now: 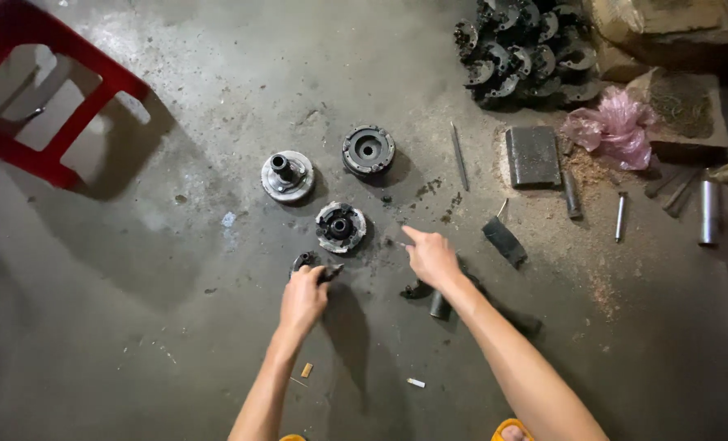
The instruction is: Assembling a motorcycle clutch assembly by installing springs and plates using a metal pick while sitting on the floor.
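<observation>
Your left hand [302, 296] grips a small dark part [305, 261] just below-left of the middle hub [340, 227], nearer to it than your right hand [431, 257], forefinger outstretched, holding nothing, below-right.

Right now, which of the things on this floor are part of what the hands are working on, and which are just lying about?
In hand:
- left hand gripping a small dark curved part
- right hand pointing toward the nearest round clutch part
- hub with a shaft
- dark drum

Lying about:
- red plastic stool
- pink plastic bag
- heap of dark parts
- flat grey block
- thin rod
</observation>
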